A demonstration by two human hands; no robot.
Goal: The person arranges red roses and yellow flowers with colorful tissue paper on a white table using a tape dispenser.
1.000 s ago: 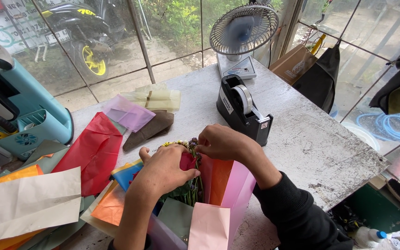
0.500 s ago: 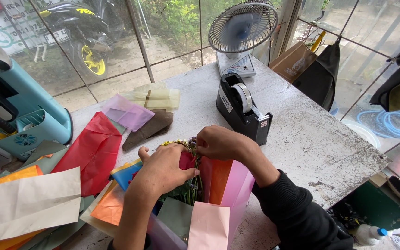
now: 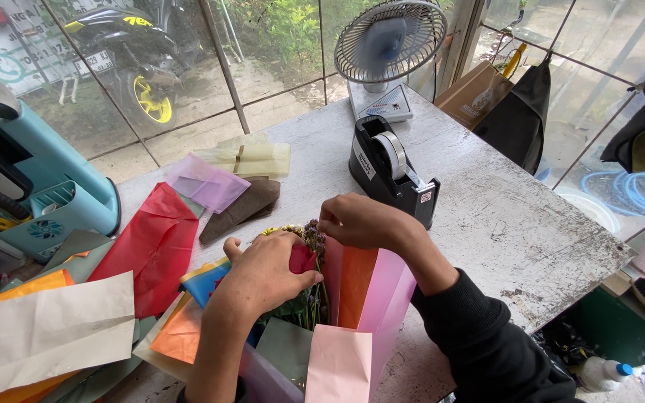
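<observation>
The small bouquet (image 3: 304, 261) of purple and yellow blooms lay at the near edge of the table (image 3: 502, 224), just in front of the black tape dispenser (image 3: 390, 168), wrapped in pink and orange paper sheets (image 3: 371, 295). My left hand (image 3: 263, 276) was closed around the stems and a fold of red paper, and my right hand (image 3: 356, 220) pinched the flower heads on the side toward the dispenser. The grip looked tight enough, I judged, to bruise the blooms or snap a thin stem — and if either hand eased off, the layered sheets could slide apart and the wrap fall open. The fan (image 3: 390, 41) behind the dispenser was spinning; its draught might lift the loose sheets — the red one (image 3: 151, 246) and the pale purple one (image 3: 207, 183), both left of the dispenser, lay unweighted.
</observation>
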